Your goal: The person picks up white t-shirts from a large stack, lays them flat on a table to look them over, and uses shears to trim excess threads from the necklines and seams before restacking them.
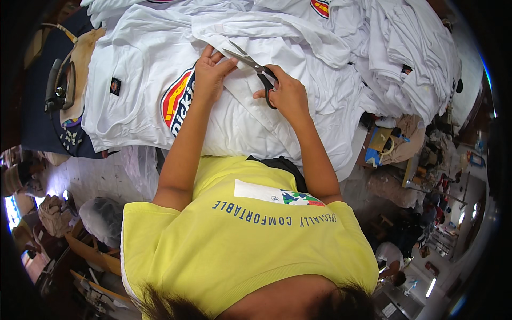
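Note:
A white T-shirt (136,69) with a red, yellow and blue chest print lies spread in front of me. My left hand (212,77) is closed in a pinch at a fold of its white cloth, thumb against fingers. My right hand (288,95) grips a pair of scissors (260,69) by the black handles, with fingers through the loops. The scissor blades are parted and point up and left, their tips just beyond my left thumb. Any thread or small bit between my left fingertips is too small to make out.
More white T-shirts (405,58) are heaped at the far side and right. An iron (60,88) rests on a tan pad (82,74) at the left. Clear plastic wrapping (140,165) hangs below the table edge. Another person (389,258) is at the lower right.

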Available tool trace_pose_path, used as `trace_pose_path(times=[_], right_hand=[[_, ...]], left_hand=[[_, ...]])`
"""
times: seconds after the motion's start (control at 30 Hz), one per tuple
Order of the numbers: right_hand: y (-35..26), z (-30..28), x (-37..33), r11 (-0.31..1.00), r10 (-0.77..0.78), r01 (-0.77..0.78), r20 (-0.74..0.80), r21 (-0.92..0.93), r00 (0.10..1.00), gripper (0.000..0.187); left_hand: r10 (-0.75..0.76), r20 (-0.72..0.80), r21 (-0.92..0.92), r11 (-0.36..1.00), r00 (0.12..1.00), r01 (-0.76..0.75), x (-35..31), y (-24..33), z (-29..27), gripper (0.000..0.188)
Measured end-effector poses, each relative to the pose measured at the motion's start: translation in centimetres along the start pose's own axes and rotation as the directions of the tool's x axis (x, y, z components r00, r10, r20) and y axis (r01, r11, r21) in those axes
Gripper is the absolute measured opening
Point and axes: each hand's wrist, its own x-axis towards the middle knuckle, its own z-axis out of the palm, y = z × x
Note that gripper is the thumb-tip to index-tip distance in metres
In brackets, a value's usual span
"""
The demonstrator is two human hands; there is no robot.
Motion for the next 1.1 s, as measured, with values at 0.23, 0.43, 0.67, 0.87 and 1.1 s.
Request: trace_pose_path(times=[0.23, 0.43, 0.67, 0.87, 1.1], right_hand=[[1.3, 0.2, -1.0, 0.981, 0.059, -0.061, 0.019, 0.184, 0.998, 0.036], [1.2, -1.6, -5.3, 0.987, -0.152, 0.158, -0.293, -0.005, 0.944, 0.049], [2.0, -1.6, -6.7, 0.997, -0.072, 0.068, -0.252, -0.024, 0.965, 0.065], [1.1, -2.2, -5.0, 0.997, -0.057, 0.066, -0.199, 0.038, 0.978, 0.078], [1.2, -2.2, -4.8, 0.993, -0.069, 0.083, -0.170, 0.078, 0.983, 0.080]], left_hand=[[-0.074, -0.065, -0.059, 0.996, 0.995, 0.070, 0.9, 0.1, -0.9, 0.038], [0.028, 0.053, 0.060, 0.998, 0.998, -0.031, -3.1, 3.6, 3.0, 0.041], [0.050, 0.146, 0.076, 0.995, 0.988, -0.062, -4.1, 1.9, 3.6, 0.054], [0.040, 0.160, 0.120, 0.991, 0.986, -0.059, -4.2, 2.0, 4.3, 0.052], [0.055, 0.167, 0.148, 0.986, 0.984, -0.080, -4.0, 2.1, 4.3, 0.053]])
